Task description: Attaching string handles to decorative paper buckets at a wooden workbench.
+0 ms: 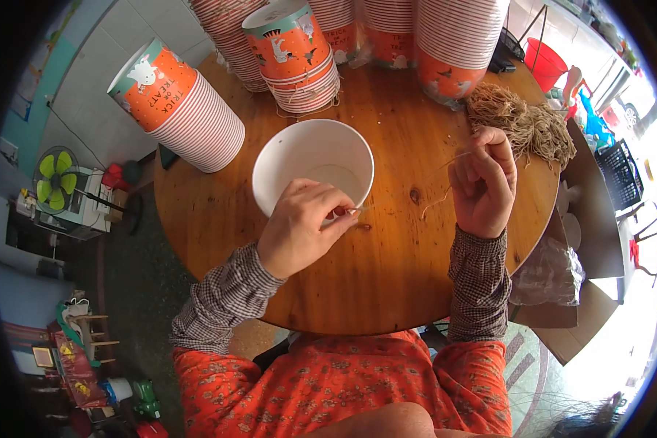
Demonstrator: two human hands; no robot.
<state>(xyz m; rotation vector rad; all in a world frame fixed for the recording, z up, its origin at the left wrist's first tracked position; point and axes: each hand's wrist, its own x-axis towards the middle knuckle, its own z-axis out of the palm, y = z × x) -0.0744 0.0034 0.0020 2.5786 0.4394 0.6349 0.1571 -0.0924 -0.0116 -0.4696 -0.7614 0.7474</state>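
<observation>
Left hand (299, 225): grip pinched closed at rim of white bucket (269, 160), held item unclear. Right hand (485, 182): grip closed on thin strand (445, 196). Steady bucket; avoid snagging strand.

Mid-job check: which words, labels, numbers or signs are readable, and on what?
Tilted orange cup stack at left: dark lettering, readable but not copied out here.
Two wrapped cup stacks at back: dark lettering, only partly readable.
White cup: none on its visible inside.
</observation>
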